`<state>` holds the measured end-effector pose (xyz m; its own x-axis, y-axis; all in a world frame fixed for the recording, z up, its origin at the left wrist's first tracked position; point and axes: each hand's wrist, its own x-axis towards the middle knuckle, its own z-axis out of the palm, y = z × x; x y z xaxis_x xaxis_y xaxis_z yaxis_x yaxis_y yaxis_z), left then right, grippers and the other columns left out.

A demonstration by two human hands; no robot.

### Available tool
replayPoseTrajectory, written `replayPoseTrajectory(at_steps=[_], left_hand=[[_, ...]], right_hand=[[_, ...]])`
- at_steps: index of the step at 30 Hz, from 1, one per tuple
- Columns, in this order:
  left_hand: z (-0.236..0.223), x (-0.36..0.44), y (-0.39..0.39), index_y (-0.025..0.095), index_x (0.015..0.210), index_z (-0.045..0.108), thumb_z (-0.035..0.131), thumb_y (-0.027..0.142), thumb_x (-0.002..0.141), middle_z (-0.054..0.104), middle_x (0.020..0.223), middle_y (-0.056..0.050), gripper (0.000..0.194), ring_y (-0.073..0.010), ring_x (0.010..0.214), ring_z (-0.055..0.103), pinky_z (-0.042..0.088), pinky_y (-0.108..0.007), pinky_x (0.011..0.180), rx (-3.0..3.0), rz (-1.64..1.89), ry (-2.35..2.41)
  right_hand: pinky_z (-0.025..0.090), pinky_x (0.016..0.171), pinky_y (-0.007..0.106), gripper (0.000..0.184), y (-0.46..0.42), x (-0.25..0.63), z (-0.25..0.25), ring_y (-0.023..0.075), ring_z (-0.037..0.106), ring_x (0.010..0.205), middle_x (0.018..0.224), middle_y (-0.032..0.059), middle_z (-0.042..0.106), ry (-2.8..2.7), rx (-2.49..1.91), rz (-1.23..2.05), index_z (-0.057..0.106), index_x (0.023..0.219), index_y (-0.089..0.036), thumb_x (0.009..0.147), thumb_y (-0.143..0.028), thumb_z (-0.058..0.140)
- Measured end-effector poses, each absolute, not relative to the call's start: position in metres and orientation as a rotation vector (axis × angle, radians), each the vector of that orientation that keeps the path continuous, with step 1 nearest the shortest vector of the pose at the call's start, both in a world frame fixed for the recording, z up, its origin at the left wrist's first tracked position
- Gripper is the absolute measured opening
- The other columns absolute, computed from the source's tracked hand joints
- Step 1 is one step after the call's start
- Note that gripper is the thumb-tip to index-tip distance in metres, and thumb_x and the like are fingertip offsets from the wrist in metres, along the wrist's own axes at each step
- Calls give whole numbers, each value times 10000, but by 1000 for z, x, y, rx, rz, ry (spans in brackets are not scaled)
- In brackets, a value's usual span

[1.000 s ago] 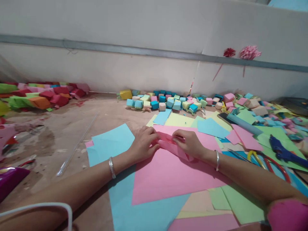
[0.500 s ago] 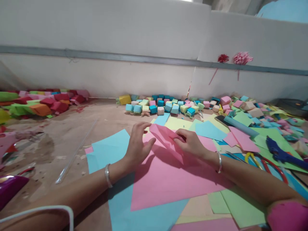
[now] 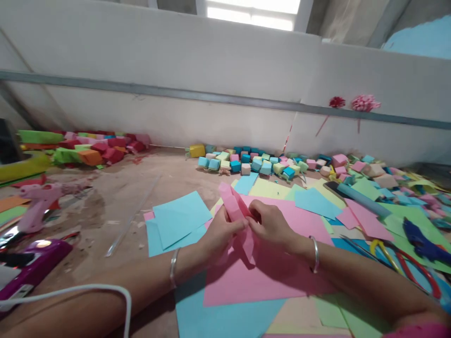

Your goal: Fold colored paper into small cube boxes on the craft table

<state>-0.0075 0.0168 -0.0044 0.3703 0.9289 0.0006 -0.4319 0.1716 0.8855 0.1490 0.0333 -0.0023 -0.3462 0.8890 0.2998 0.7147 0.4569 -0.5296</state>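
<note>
Between my hands a folded piece of pink paper [image 3: 230,195] stands up, its creased sides partly spread and its lower tip pointing down. My left hand [image 3: 223,232] pinches its left side, thumb across the front. On the right side, my right hand [image 3: 269,223] grips the same piece with curled fingers; the fingertips of both hands almost meet. Beneath lies a large pink sheet [image 3: 243,293], flat on top of blue sheets [image 3: 190,305]. Smaller light blue sheets [image 3: 181,213] lie to the left of my left hand.
Small paper cubes [image 3: 255,164] line the wall. To the right are scissors [image 3: 419,265], a blue glue gun [image 3: 424,241] and a phone [image 3: 333,190]. A pink glue gun [image 3: 38,202], a purple device [image 3: 38,263] and a clear ruler [image 3: 130,223] lie left. A white cable [image 3: 81,287] crosses my left forearm.
My left hand has gone from spread fingers beside the pink paper to pinching it. The folded piece has turned more upright and narrower. The view has shifted left and up.
</note>
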Motion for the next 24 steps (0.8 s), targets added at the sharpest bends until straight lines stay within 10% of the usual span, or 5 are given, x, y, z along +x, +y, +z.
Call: replayPoseTrajectory(at_steps=[8,24], left_hand=[[-7,-3,16,144,944,616,818,350,668,628,819,-56,399,-172,735,623,515,-267,635,958,926,575],[6,-4,4,181,942,547,571,57,591,608,772,4,373,-132,641,594,498,-248,582,925,1121,794]], right_hand=[[288,550,231,87,26,154,-9,122,439,577,660,-27,537,-2151,-1303,490,462,817,-207,751,-210,518],[289,543,239,65,21,151,-5,110,423,563,651,-39,496,-1991,-1240,455,448,779,-207,796,-174,501]])
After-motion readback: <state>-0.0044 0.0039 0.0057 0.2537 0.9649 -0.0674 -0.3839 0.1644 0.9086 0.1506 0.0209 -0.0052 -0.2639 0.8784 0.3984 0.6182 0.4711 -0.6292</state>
